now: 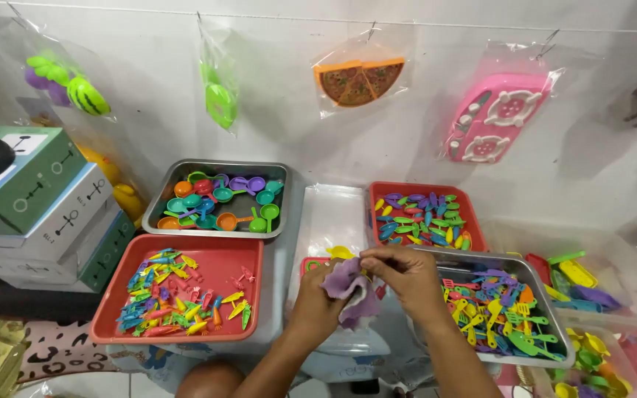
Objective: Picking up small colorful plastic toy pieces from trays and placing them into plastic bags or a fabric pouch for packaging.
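My left hand and my right hand meet low in the middle of the head view. Both pinch a crumpled purple toy piece that looks like a soft plastic leaf. Just behind the hands lie a yellow toy piece and a small red and green one, on a clear plastic bag. A metal tray of small coloured toy utensils sits right beside my right hand.
A red tray of tiny toy pieces lies at the left, a metal tray of toy pans behind it, a red tray of small pieces back right. Stacked boxes stand far left. Bagged toys hang on the wall, including a pink stove.
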